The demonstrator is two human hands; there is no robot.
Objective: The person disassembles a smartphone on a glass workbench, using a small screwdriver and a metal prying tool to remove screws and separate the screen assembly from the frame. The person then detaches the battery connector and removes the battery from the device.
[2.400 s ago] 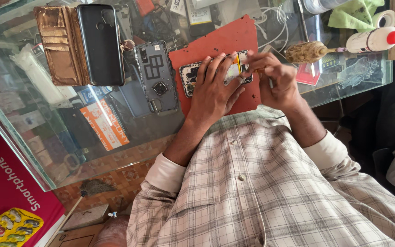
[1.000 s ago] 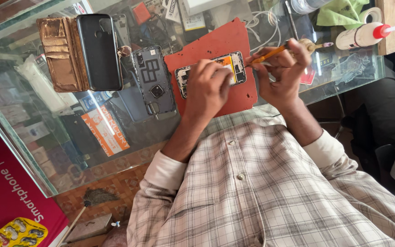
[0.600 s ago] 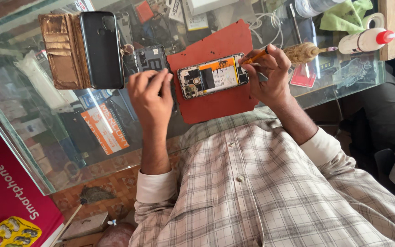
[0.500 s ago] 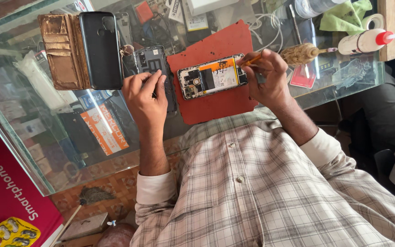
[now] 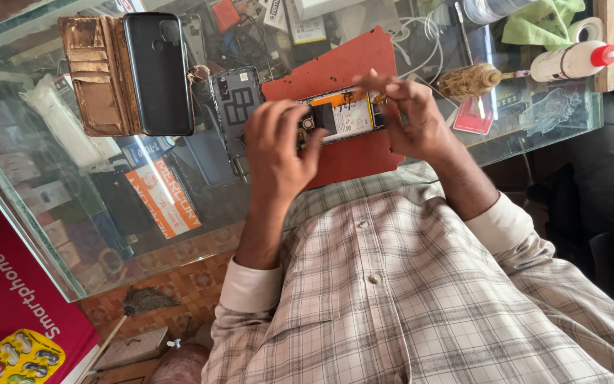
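Fingertips of the left hand curl over one end of the opened smartphone with its orange and black innards showing, steadying it, it seems, while the right hand pinches at the far end; whether a tool sits in that pinch I cannot tell. The phone lies on a red mat atop the glass counter. Nearby: a grey back cover, a brown wallet case holding a black phone, an orange label under the glass, a white bottle with a red nozzle
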